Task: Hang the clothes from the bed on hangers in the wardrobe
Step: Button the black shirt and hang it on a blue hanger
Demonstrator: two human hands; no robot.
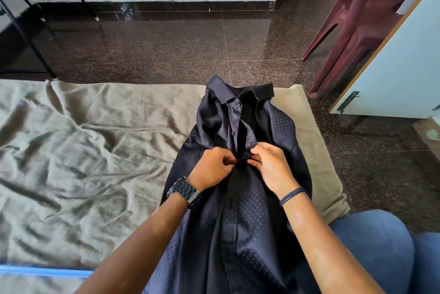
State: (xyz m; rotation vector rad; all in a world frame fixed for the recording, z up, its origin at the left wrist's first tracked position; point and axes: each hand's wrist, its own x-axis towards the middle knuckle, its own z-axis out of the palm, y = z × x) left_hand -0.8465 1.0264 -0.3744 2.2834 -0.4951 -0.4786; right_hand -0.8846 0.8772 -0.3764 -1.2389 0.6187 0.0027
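Shirt (pixel 240 174) is lying face-up on the bed (pixel 83 151), collar toward the floor edge, tail draping over my lap. I'm working the placket mid-chest: left hand (pixel 212 170) is pinching one front edge, right hand (pixel 269 167) is pinching the other, fingertips of both curled tight and meeting at the button line. Can't tell whether I'm fastening or undoing here. Top collar button looks closed. I'm keeping both edges taut and flat so fabric isn't bunching. Hanger isn't in view; I judge hanging is a later step. Wardrobe door (pixel 392 67) is close on the right.
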